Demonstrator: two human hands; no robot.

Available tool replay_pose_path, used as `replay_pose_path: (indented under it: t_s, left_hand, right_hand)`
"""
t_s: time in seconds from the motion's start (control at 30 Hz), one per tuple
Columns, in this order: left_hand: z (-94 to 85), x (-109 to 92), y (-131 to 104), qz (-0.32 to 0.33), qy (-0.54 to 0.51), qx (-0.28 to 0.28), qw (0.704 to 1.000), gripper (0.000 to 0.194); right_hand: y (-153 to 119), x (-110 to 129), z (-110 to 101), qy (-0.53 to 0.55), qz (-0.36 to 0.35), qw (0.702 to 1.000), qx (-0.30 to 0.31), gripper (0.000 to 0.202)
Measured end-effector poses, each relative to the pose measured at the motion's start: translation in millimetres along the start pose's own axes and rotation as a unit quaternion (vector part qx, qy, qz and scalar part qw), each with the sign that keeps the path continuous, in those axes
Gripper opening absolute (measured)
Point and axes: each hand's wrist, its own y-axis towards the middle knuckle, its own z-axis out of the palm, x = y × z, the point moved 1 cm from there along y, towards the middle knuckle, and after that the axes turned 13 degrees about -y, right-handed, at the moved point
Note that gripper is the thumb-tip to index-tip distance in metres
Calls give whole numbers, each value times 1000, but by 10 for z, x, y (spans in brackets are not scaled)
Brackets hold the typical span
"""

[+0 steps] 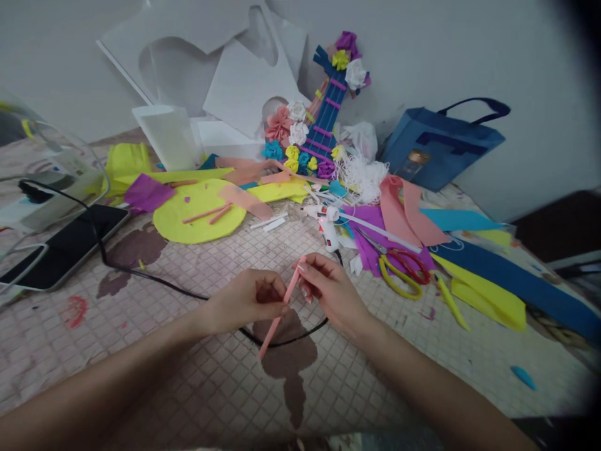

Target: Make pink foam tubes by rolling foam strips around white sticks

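Observation:
A thin pink paper strip (273, 327), narrow like a stick, slants between my hands above the tiled-pattern table. My left hand (244, 299) pinches it around the middle, thumb in front. At its upper end, the thumb and fingers of my right hand (327, 288) grip the tip. Just beyond my right hand lies a white hot glue gun (326, 224) with a small red light lit and a glue stick out of its back. Two similar pink strips (206, 213) rest on a round yellow paper piece (200, 227).
A flower-covered paper guitar (323, 125) leans at the back. Scissors (402, 270), a yellow cutter (451, 304) and coloured paper lie right. A black cable (154, 285) crosses the table beneath my hands. A phone (66, 247) and power strip (51, 194) are left; a blue bag (436, 150) stands back right.

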Motion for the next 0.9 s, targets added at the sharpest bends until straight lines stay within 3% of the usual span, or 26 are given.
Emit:
replay_pose_path:
  t_s: [0.13, 0.27, 0.53, 0.9]
  left_hand:
    - [21, -15, 4, 18, -18, -2, 1000, 16]
    - [17, -23, -2, 39, -35, -44, 998, 19]
    - [56, -92, -43, 27, 3, -49, 998, 19]
    - [58, -116, -57, 16, -30, -73, 997, 23]
  right_hand:
    - [-21, -19, 24, 0, -16, 1000, 7, 18]
    - [-38, -46, 44, -6, -24, 999, 27, 17]
    - [-41, -3, 17, -23, -36, 999, 9, 17]
    - [-63, -18, 24, -16, -49, 998, 34, 25]
